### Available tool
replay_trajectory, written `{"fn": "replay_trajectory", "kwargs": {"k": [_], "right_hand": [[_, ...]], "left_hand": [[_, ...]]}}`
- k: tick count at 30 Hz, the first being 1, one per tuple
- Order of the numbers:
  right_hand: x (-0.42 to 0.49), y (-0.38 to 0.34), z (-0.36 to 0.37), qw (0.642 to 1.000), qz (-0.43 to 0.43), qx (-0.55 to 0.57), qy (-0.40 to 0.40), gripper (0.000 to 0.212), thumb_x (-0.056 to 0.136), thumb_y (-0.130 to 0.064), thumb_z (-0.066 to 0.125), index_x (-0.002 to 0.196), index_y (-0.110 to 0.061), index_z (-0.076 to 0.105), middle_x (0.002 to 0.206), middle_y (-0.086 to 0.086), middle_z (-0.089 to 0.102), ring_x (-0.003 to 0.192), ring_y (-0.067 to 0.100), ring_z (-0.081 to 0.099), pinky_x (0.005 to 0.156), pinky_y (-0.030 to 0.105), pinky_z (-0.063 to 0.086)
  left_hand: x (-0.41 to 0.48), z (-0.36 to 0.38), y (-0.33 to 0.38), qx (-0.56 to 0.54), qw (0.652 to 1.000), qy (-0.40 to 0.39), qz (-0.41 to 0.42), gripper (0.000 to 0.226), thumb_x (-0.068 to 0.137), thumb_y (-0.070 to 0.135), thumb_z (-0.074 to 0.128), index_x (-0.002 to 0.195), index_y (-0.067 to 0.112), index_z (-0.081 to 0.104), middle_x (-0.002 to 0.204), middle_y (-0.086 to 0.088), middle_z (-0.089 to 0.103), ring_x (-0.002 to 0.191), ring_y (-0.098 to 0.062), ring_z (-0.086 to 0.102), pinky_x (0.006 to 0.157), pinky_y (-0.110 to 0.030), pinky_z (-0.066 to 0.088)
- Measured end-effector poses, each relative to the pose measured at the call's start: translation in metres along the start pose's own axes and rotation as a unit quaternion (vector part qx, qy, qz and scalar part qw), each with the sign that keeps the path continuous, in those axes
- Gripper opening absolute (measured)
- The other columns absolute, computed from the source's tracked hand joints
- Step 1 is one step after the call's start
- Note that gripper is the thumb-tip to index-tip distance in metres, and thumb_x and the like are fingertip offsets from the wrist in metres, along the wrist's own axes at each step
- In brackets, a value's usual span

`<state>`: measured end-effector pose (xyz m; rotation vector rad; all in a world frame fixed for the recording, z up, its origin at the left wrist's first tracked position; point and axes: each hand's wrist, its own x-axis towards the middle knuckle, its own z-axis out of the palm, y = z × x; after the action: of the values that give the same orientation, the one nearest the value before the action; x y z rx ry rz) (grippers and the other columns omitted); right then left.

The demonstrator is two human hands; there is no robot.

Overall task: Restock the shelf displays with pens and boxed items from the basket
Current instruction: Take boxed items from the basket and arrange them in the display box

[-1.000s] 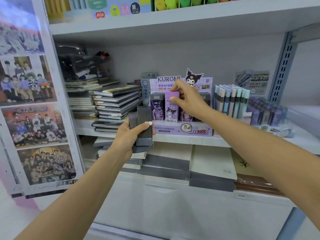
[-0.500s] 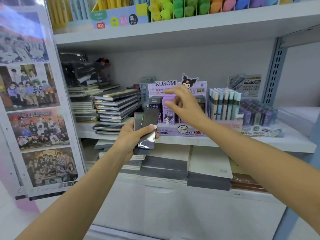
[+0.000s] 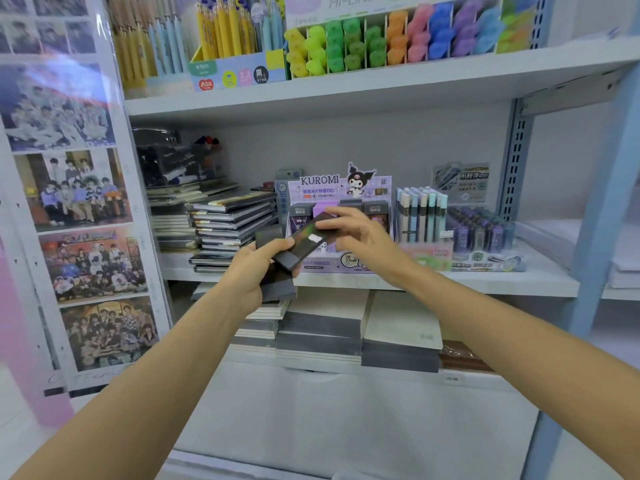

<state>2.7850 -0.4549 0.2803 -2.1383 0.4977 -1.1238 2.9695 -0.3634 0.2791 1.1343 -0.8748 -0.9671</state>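
Right hand [image 3: 360,237] back at held boxes [image 3: 304,242]

the middle shelf [image 3: 540,282] is crowded: stacked notebooks [image 3: 232,226] to the left, the kuromi display box [image 3: 341,192] in the centre, upright pens [image 3: 420,214] and small lead cases [image 3: 481,230] to the right. open air remains above the display, under the upper shelf [image 3: 381,88].

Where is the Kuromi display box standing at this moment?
The Kuromi display box stands mid-frame on the middle shelf, between the stacked notebooks and the pastel pens, behind both hands.
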Motion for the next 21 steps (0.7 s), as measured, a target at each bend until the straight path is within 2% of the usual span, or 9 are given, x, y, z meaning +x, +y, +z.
{"fn": "replay_trajectory", "kwargs": {"k": [1,3,5,9,11,13,15,18,21], "right_hand": [[-0.004,0.0,0.0,1.0,-0.01,-0.014,-0.02,0.045,0.087,0.006,0.054,0.121,-0.022,0.065,0.141,-0.002,0.042,0.114,0.017,0.057,0.093,0.029,0.052],[-0.01,0.002,0.0,0.999,-0.023,-0.045,-0.012,0.041,0.087,0.003,0.062,0.122,-0.019,0.066,0.138,0.001,0.048,0.107,0.016,0.06,0.093,0.029,0.051],[-0.013,0.002,0.0,0.998,-0.023,-0.04,0.033,0.031,0.087,-0.008,0.069,0.117,-0.016,0.07,0.127,0.004,0.058,0.1,0.012,0.06,0.089,0.032,0.053],[-0.017,-0.001,-0.002,0.995,-0.027,-0.007,0.098,0.02,0.09,-0.017,0.066,0.109,-0.017,0.072,0.094,0.009,0.072,0.079,0.023,0.065,0.073,0.038,0.055],[-0.019,-0.002,-0.003,0.992,-0.015,0.025,0.12,0.016,0.092,-0.017,0.064,0.105,-0.017,0.073,0.084,0.006,0.073,0.06,0.015,0.061,0.056,0.03,0.052],[-0.02,-0.002,-0.003,0.989,-0.001,0.04,0.143,0.014,0.094,-0.017,0.062,0.1,-0.016,0.074,0.08,0.001,0.072,0.047,0.009,0.057,0.045,0.02,0.045],[-0.022,-0.002,-0.003,0.988,0.009,0.054,0.145,0.013,0.095,-0.019,0.06,0.096,-0.018,0.073,0.076,-0.002,0.071,0.044,0.009,0.056,0.041,0.018,0.042],[-0.026,-0.003,0.0,0.992,0.014,0.066,0.111,0.013,0.096,-0.02,0.058,0.092,-0.021,0.071,0.067,-0.005,0.07,0.043,0.012,0.058,0.04,0.019,0.043],[-0.028,0.001,0.006,0.996,0.027,0.048,0.067,0.014,0.096,-0.022,0.059,0.09,-0.019,0.07,0.065,-0.001,0.069,0.043,0.016,0.059,0.04,0.022,0.043]], "left_hand": [[-0.002,0.002,0.002,-0.001,1.0,0.001,-0.011,0.027,0.087,0.019,0.069,0.105,0.001,0.061,0.063,-0.013,0.068,0.047,-0.02,0.061,0.048,-0.022,0.051],[-0.005,0.007,0.006,0.0,1.0,-0.004,-0.027,0.027,0.088,0.022,0.067,0.103,-0.001,0.063,0.066,-0.015,0.069,0.048,-0.02,0.061,0.051,-0.022,0.054],[-0.009,0.012,0.008,0.0,1.0,-0.011,-0.029,0.032,0.09,0.03,0.065,0.104,0.0,0.065,0.071,-0.015,0.07,0.051,-0.02,0.062,0.054,-0.023,0.055],[-0.016,0.018,0.012,-0.061,0.997,-0.041,-0.025,0.057,0.092,0.054,0.054,0.114,0.003,0.066,0.081,-0.014,0.07,0.059,-0.021,0.067,0.053,-0.027,0.056],[-0.018,0.019,0.013,-0.08,0.995,-0.054,-0.033,0.065,0.09,0.063,0.049,0.113,0.004,0.067,0.084,-0.016,0.07,0.062,-0.023,0.068,0.054,-0.029,0.057],[-0.018,0.022,0.012,-0.077,0.995,-0.053,-0.032,0.065,0.088,0.065,0.049,0.111,0.008,0.066,0.084,-0.015,0.07,0.062,-0.025,0.068,0.056,-0.03,0.058],[-0.019,0.026,0.008,-0.046,0.998,-0.031,-0.014,0.053,0.086,0.058,0.06,0.109,0.011,0.066,0.085,-0.011,0.072,0.064,-0.023,0.069,0.06,-0.031,0.059],[-0.018,0.028,0.0,-0.005,0.999,-0.017,0.049,0.034,0.083,0.026,0.075,0.11,0.009,0.064,0.091,-0.011,0.073,0.067,-0.021,0.071,0.06,-0.029,0.058],[-0.016,0.026,-0.006,0.026,0.996,-0.005,0.083,0.031,0.082,0.011,0.075,0.109,0.004,0.062,0.076,-0.01,0.073,0.059,-0.018,0.068,0.055,-0.027,0.056]]}}
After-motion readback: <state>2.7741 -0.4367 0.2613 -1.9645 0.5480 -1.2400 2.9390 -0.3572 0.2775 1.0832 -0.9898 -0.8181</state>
